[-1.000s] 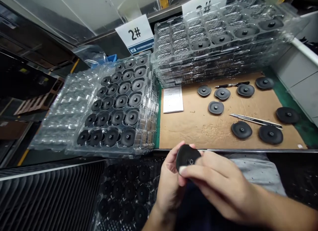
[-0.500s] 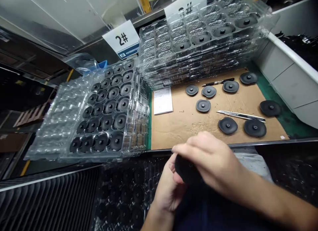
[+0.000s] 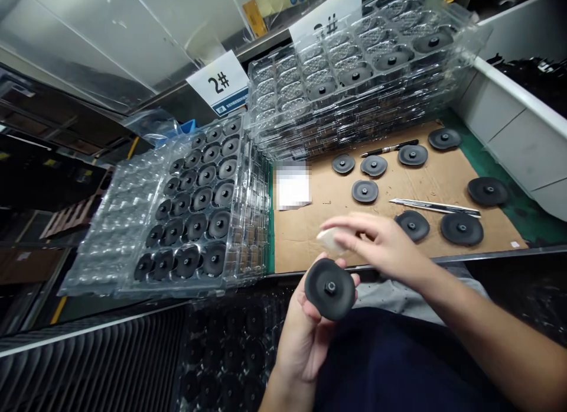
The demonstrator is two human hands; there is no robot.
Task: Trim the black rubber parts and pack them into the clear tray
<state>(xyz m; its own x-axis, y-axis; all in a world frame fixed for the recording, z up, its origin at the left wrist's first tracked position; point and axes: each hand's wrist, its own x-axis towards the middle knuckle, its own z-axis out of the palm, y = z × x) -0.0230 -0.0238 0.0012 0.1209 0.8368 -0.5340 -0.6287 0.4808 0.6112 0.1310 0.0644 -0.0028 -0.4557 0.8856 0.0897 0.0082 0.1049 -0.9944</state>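
My left hand (image 3: 305,335) holds a black round disc (image 3: 322,305) from below, fingers curled round its rim. The disc faces up and shows a small metal insert in its central hub. Just above it, my right hand (image 3: 381,243) pinches a pale cream pad (image 3: 332,239), blurred, perhaps a sponge or folded cloth. The pad is apart from the disc. On the cardboard (image 3: 305,240) beyond my hands lie several similar discs, the nearest being a black disc (image 3: 411,225) beside my right forearm.
Left stands a stack of clear plastic trays (image 3: 248,234) filled with discs. A second tray stack (image 3: 287,128) stands behind, partly filled. A utility knife (image 3: 434,207), a pen (image 3: 390,148) and a white paper (image 3: 293,190) lie on the cardboard. At right is a white bin (image 3: 509,104).
My right hand has lifted off the disc and moved up, uncovering the pale pad in its fingers. The disc in my left hand now shows its whole face. The view has shifted slightly.
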